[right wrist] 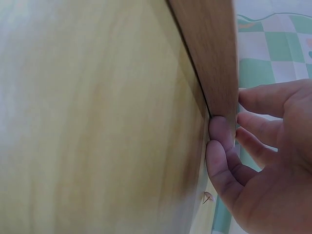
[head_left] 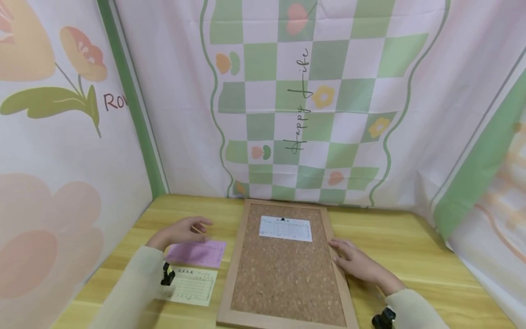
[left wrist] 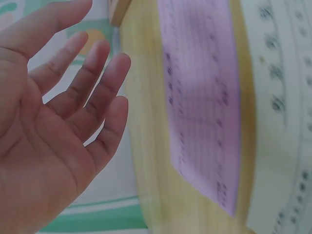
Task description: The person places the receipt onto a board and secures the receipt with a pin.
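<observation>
My left hand (head_left: 185, 230) hovers over a pink printed slip (head_left: 205, 254), fingers relaxed and apart. In the left wrist view its palm holds nothing. Below that slip lies a pale yellow printed slip (head_left: 193, 287). A wood-framed cork board (head_left: 287, 278) lies on the table, with a white printed slip (head_left: 285, 228) near its top and a small black clip or pin (head_left: 282, 219) at that slip's upper edge. My right hand (head_left: 357, 261) rests against the board's right side. In the right wrist view its fingertips touch the wooden frame (right wrist: 214, 63).
The wood-grain table (head_left: 394, 246) meets a printed curtain (head_left: 176, 114) behind the board. Another curtain panel (head_left: 61, 151) hangs along the left side. Black wrist devices sit at both sleeves (head_left: 131, 283).
</observation>
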A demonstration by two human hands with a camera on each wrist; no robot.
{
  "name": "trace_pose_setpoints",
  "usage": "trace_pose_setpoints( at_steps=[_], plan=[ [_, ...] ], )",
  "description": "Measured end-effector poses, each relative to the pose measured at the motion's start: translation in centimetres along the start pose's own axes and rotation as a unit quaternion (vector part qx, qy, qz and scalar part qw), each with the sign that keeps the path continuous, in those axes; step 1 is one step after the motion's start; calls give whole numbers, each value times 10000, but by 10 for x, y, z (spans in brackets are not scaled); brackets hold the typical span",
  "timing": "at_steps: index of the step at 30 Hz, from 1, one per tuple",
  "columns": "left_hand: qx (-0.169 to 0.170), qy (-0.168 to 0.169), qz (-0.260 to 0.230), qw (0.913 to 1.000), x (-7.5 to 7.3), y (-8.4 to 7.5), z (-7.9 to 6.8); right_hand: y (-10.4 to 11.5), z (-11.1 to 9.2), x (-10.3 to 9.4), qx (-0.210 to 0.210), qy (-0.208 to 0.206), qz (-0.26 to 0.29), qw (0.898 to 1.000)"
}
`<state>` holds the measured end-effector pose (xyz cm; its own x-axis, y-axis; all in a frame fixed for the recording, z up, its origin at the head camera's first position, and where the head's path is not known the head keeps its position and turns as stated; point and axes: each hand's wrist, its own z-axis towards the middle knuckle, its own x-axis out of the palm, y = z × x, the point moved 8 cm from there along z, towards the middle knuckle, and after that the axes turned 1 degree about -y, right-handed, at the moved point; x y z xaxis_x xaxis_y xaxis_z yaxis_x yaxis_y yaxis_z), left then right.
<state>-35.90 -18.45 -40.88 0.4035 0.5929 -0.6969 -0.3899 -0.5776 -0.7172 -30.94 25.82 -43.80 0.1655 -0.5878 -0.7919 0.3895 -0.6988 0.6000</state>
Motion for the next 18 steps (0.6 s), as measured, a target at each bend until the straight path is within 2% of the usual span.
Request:
trace_pose_setpoints(
  at_steps=[11,18],
  plan=[
    [-641,-291,-294,9971,-9,28,-21,-2,0,0,-3,-24,60,10000],
    [-1180,-488,-191,9916,-12,45,-40,-2,0,1,23,-25,85,10000]
  ],
)
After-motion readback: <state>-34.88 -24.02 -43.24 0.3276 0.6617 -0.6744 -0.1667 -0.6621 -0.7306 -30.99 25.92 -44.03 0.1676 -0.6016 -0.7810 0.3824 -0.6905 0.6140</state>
